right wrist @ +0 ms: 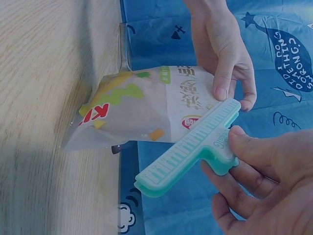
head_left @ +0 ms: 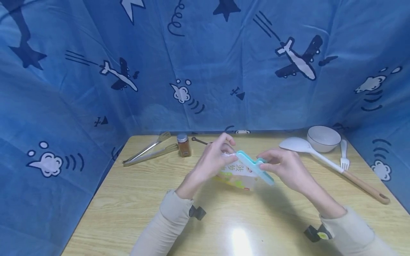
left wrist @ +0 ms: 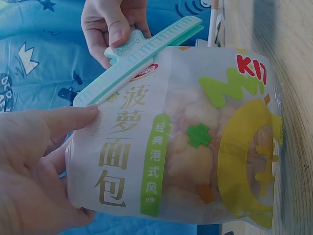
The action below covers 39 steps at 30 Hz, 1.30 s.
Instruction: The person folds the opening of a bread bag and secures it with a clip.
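My left hand [head_left: 212, 161] pinches the top edge of a printed plastic bread bag [head_left: 236, 174], thumb on the near face. Through the clear part of the bag [left wrist: 195, 147], pale rolls show. My right hand [head_left: 289, 170] grips a mint-green bag clip [head_left: 255, 167] by its handle tabs, thumb on one side and fingers on the other. The long clip [right wrist: 188, 149] lies slantwise over the bag's top corner, one end right at my left thumb [right wrist: 221, 93], the other sticking out past the bag. The bag's lower end hangs close over the table.
At the back left of the wooden table [head_left: 134, 199] lie metal tongs [head_left: 150, 153] beside a spice jar [head_left: 184, 145]. A thin dark handle [head_left: 199, 141] shows behind my left hand. To the right are a white spoon [head_left: 296, 145] with a wooden handle, a bowl [head_left: 323, 139] and a white fork [head_left: 344, 156].
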Available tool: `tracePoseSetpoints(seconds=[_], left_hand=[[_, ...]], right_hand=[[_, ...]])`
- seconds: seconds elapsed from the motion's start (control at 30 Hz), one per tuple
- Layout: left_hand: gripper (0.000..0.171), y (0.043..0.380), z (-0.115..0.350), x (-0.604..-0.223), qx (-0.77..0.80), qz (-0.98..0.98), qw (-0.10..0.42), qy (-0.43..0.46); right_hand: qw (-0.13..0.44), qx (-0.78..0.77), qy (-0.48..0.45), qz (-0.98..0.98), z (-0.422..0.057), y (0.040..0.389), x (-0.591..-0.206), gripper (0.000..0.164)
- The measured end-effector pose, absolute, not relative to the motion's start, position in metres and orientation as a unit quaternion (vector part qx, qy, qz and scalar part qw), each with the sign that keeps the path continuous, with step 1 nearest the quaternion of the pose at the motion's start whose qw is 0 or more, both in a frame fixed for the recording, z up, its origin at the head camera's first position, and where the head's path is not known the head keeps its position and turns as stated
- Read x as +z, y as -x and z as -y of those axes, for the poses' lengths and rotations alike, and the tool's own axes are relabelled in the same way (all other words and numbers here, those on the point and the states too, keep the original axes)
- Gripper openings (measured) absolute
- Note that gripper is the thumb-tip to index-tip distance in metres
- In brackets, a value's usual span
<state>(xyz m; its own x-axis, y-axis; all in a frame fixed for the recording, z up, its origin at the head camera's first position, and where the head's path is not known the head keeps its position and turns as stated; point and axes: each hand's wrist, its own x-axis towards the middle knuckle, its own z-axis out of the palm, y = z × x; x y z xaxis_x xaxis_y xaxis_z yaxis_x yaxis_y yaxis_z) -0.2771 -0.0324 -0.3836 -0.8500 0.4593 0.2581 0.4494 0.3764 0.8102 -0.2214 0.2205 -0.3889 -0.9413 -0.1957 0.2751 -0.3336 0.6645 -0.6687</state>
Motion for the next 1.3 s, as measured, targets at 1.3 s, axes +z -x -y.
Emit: tracePoseSetpoints(seconds=[1.3], left_hand=[[0.039, 0.274, 0.034, -0.376, 0.558, -0.788, -0.075, -0.248]], right_hand=[[0.012, 0.546, -0.161, 0.822, -0.214, 0.234, -0.407, 0.078]])
